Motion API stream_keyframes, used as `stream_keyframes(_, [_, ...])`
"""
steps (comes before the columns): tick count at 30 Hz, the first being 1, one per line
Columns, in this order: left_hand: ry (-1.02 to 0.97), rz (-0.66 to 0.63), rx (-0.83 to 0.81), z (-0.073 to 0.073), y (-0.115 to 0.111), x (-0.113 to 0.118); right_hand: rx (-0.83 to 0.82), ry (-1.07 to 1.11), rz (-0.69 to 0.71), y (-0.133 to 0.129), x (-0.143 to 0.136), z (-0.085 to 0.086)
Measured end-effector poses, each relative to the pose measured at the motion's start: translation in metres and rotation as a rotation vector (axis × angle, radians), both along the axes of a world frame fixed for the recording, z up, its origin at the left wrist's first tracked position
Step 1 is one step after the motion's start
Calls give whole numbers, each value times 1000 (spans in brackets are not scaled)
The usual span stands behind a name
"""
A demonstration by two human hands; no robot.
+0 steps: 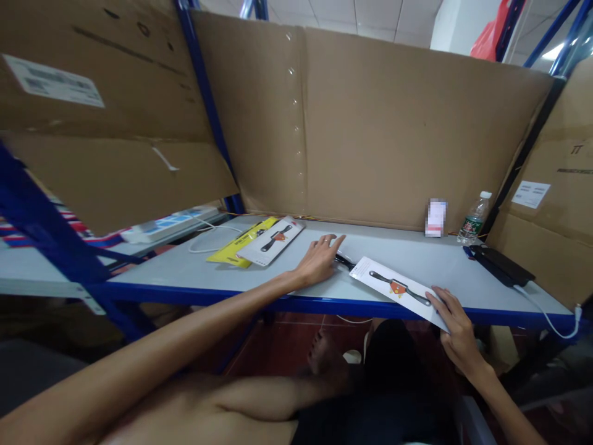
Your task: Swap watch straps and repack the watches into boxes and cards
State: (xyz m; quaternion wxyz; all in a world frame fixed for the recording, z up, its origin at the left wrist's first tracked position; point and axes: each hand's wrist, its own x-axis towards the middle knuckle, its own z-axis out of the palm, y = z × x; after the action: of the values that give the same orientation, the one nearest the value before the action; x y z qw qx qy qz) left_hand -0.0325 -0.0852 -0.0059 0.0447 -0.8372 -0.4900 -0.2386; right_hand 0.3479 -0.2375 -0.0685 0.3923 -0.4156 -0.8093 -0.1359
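Observation:
My right hand (456,324) grips the lower right end of a white printed card package (389,285), thumb on its face. The package slants over the table's front edge. Its print shows a two-handled black tool with an orange middle. From under its upper left end pokes a black handle (343,261); the rest of that item is hidden. Beside this handle is my left hand (319,259), palm down with fingers stretched out and apart. Whether it touches the handle, I cannot tell. Left of it, a similar white package (272,241) overlaps a yellow package (231,250).
Cardboard walls (393,130) enclose the back and sides of the grey table (185,278) with its blue edge. At the right are a plastic bottle (472,219), a blurred-out upright item (435,217) and a black power bank-like block (503,266) with a white cable.

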Motion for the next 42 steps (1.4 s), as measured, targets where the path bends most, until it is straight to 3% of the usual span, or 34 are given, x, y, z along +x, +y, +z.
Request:
stream_keyframes(5, [-605, 33, -323, -12, 19, -9, 4, 21, -36, 5, 8, -5])
stream_keyframes(7, [-713, 40, -396, -16, 22, -2, -4, 22, -41, 6, 7, -5])
stream_keyframes(10, [-615, 95, -344, -18, 23, 6, 3, 26, -90, 6, 5, -4])
stream_keyframes(13, [-514, 140, -289, -19, 23, 8, 3, 89, -226, 4, 5, -1])
stream_keyframes(18, [-505, 155, -282, -17, 23, 5, -79, 300, -446, 4, 28, 2])
stream_keyframes(22, [-499, 159, -298, -14, 23, 6, -146, 303, -396, 4, 46, 1])
stream_keyframes(25, [-484, 165, -295, -13, 21, 6, -166, 296, -368, 1, 43, 1])
stream_keyframes(32, [-519, 155, -342, -12, 15, 7, -234, 401, -510, 10, 23, 20])
stream_keyframes(37, [-667, 36, -465, -13, 13, 7, -346, 466, -578, 38, 30, 36])
stream_keyframes(42, [-866, -143, -591, -14, 13, 8, -421, 458, -606, 60, 44, 38])
